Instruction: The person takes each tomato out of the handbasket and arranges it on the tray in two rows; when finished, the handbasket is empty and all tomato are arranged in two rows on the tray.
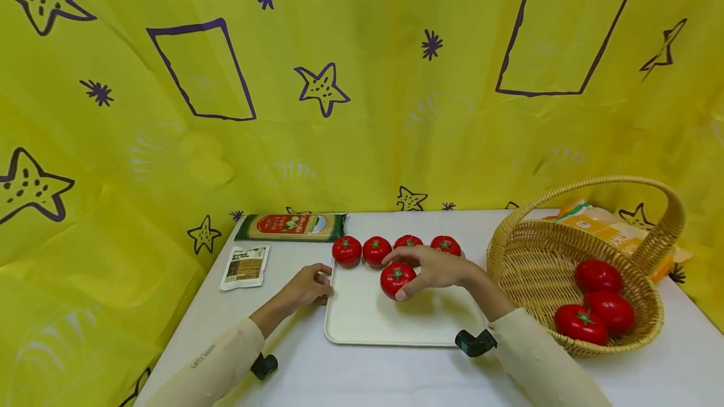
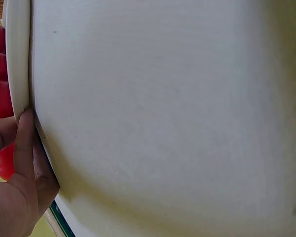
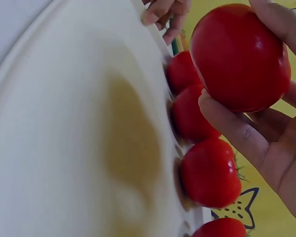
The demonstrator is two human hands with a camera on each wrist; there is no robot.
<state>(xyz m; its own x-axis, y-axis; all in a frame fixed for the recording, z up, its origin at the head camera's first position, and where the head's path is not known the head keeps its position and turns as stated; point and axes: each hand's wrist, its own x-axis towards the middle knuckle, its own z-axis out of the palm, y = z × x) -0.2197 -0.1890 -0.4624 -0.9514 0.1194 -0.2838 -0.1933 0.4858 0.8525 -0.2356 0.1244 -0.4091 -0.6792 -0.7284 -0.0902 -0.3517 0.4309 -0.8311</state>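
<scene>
Here, grips a round, glossy red tomato with a green leafy top (image 1: 398,279) in the right hand (image 1: 432,267), raised over a cream, round-cornered rectangular tray (image 1: 362,322) and apart from its surface. Lies just on the near side of a row of four matching red tomatoes (image 1: 376,251), lined up along the tray's far edge, roughly facing the second and third from the left. Shows no marked long axis, being almost a ball. Sits within the right hand's own grasp, with the left hand (image 1: 311,284) farther off, at the tray's left side.

Curls the right hand's fingers (image 3: 284,27) round the far side and the thumb round the near side, spread only as wide as the fruit. Pinches the tray's left rim with the left hand, seen close in the left wrist view, thumb and fingers nearly together.

Includes, on the white-covered bench (image 1: 300,369) to the right, a tan woven basket with an arched handle (image 1: 526,275), holding three more red tomatoes (image 1: 581,324).
</scene>
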